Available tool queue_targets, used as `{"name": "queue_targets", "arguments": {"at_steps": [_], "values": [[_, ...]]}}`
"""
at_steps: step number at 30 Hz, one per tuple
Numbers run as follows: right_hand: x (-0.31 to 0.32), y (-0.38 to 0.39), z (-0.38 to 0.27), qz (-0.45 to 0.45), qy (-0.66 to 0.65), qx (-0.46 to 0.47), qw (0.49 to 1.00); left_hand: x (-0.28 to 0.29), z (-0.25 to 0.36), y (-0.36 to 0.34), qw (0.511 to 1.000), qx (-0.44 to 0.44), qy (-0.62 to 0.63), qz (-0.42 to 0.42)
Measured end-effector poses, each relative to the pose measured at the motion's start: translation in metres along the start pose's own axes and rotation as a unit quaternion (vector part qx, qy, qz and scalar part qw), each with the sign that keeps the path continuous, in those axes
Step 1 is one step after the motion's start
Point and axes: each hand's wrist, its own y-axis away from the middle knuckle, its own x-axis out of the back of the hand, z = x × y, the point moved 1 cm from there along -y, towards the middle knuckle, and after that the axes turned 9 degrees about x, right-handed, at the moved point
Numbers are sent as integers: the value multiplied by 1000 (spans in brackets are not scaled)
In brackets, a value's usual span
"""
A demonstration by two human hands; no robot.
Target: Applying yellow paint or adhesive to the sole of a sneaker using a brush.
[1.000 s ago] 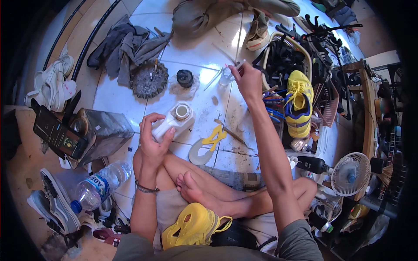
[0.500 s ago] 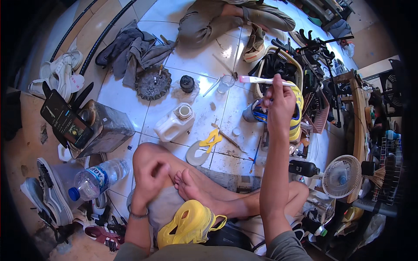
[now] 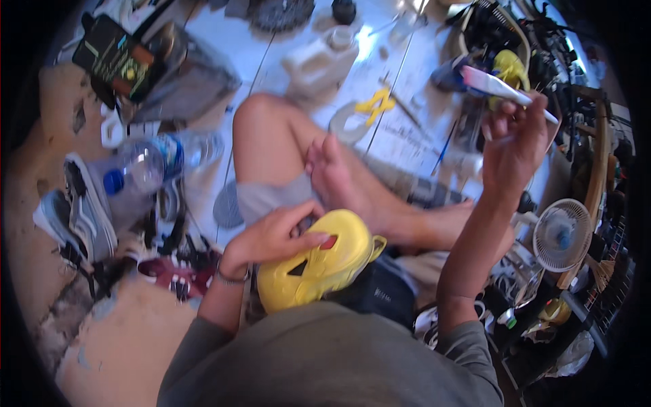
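Note:
My left hand (image 3: 278, 234) is closed on a yellow shoe (image 3: 308, 281) lying sideways or sole up in my lap, its thumb beside a small red patch. My right hand (image 3: 512, 136), raised at the right, grips a white-handled brush (image 3: 498, 85) with pink bristles. Beyond my legs a white plastic jug (image 3: 319, 64) stands on the tiles. Nearer, a grey sole piece (image 3: 339, 125) lies beside a yellow cut-out piece (image 3: 373, 105). The picture is somewhat blurred.
A phone (image 3: 119, 57) rests by a metal can (image 3: 190, 85) at upper left. A large water bottle (image 3: 146, 169) lies among shoes (image 3: 88, 210) at left. A basket of black items (image 3: 488, 27), a fan (image 3: 563, 234) and a cluttered shelf line the right.
My left hand let go of the white jug and moved down onto the yellow shoe. My right hand lifted the brush from near the small glass and swung rightward. The view has tilted toward my lap.

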Motion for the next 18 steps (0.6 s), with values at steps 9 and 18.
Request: {"name": "queue_targets", "arguments": {"at_steps": [9, 18], "values": [[54, 163, -11, 10, -62, -100, 993, -50, -28, -4, 969, -130, 171, -122], [65, 206, -32, 47, -101, -78, 991, -73, 5, 22, 974, -63, 170, -133]]}}
